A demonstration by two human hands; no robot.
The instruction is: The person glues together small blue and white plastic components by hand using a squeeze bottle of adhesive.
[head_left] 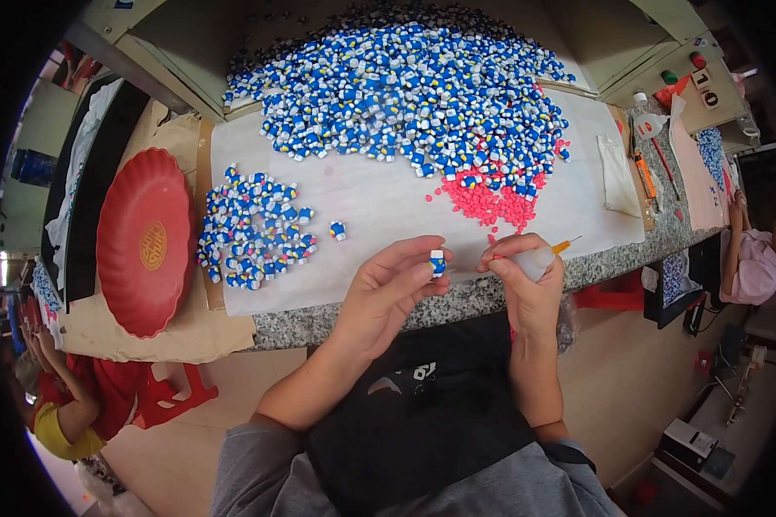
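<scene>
Pinching a small blue-and-white figure between thumb and fingertips, the left hand holds it up over the near edge of the table, fingers curled closed around it. Just to its right, the right hand is wrapped shut on a small squeeze bottle whose orange nozzle sticks out up and to the right – away from the figure. The two hands are near each other but not touching. On the white sheet behind them lies a big heap of the same blue, white and yellow pieces, spreading to the far side of the table; at its near right edge sits a patch of small pink parts. A smaller pile of blue pieces lies to the left, with one stray piece just beside it. Further left, on brown paper, rests a round red tray. To the right of the sheet are a white cloth and some tools, too small to tell apart. Other people sit at both ends – an arm in a yellow sleeve at lower left, one in pink at right
</scene>
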